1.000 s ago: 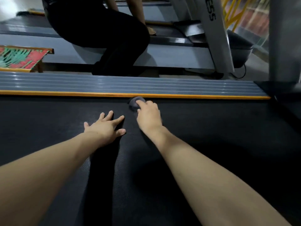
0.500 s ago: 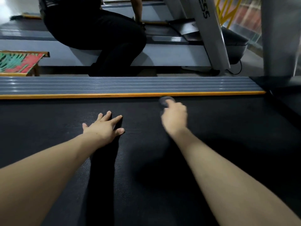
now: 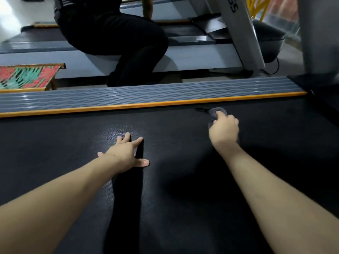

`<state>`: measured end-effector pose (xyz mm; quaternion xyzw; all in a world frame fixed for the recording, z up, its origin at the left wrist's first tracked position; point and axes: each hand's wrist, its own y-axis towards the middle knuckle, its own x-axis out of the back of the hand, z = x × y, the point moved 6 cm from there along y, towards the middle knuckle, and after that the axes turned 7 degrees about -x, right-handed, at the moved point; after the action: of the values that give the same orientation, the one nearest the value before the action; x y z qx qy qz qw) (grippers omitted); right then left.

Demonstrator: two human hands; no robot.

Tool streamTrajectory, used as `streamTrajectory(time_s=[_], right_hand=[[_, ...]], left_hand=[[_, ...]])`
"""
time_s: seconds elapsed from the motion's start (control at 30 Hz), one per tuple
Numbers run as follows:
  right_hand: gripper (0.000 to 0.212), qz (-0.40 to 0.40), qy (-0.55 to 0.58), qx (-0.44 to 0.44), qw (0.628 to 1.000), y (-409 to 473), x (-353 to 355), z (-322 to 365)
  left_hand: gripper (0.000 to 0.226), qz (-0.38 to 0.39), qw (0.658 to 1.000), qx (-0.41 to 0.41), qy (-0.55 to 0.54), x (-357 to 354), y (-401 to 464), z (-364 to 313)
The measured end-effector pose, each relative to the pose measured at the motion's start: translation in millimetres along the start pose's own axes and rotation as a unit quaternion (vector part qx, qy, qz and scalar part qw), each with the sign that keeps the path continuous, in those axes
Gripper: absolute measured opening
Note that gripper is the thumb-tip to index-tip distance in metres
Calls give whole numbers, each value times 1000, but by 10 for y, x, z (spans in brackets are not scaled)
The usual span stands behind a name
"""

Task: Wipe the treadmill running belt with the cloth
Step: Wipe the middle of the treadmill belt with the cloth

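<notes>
- Our right hand [image 3: 224, 129] grips the small grey cloth [image 3: 216, 113] on the black running belt [image 3: 183, 180], fingers curled over it so most of it's hidden.
- Cloth sits just short of the orange-edged side rail [image 3: 146, 99].
- Left hand [image 3: 126, 153] is flat on the belt, fingers spread.
- Someone in black [image 3: 117, 39] crouches past the rail, cut off up top.

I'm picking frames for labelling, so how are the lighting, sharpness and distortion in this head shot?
Head view: dim; the belt is nearly black, with deep shadows under both arms. The right hand and cloth are slightly motion-blurred; the left hand is sharper. Wide-angle distortion bows the orange-edged side rail.
</notes>
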<state>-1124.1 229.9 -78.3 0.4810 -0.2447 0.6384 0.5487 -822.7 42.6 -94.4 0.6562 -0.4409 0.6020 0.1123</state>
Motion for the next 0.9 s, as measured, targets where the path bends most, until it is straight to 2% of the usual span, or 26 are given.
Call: streamTrajectory(time_s=[0.07, 0.17, 0.23, 0.3, 0.37, 0.43, 0.5, 0.57, 0.67, 0.7, 0.8, 0.9], right_hand=[[28, 15, 15, 39, 999, -346, -169, 501], [26, 63, 53, 189, 978, -941, -429, 1260], [27, 105, 63, 258, 958, -1068, -423, 1402], [24, 74, 38, 297, 951, -937, -298, 1178], [26, 36, 13, 255, 966, -537, -188, 677], [29, -2, 6, 140, 990, -81, -39, 40], [35, -25, -2, 52, 998, 144, 110, -384], [37, -24, -8, 10, 1000, 156, 141, -424], [35, -10, 0, -19, 1000, -137, -23, 19], [32, -8, 9, 8, 1000, -302, -108, 272], [29, 31, 37, 162, 986, -994, -372, 1123], [33, 80, 74, 267, 957, -1243, -363, 1346]], left_hand=[[101, -4, 1000, 4, 1, 5, 0, -31], [104, -5, 1000, 10, -7, -13, 33, 36], [106, -6, 1000, 4, -8, -23, 60, 60], [106, -7, 1000, 5, -13, -13, 38, 50], [103, -3, 1000, 17, -16, -11, -1, 29], [101, 1, 1000, 20, -14, -9, -15, 8], [101, 2, 1000, 19, -12, 0, -12, -8], [100, 1, 1000, 20, -10, 1, -17, -20], [99, 2, 1000, 21, -5, -8, -29, -26], [99, 3, 1000, 20, -3, -7, -20, -25], [99, 3, 1000, 18, -5, -15, -10, 3], [98, 1, 1000, 15, -1, -20, -24, -9]])
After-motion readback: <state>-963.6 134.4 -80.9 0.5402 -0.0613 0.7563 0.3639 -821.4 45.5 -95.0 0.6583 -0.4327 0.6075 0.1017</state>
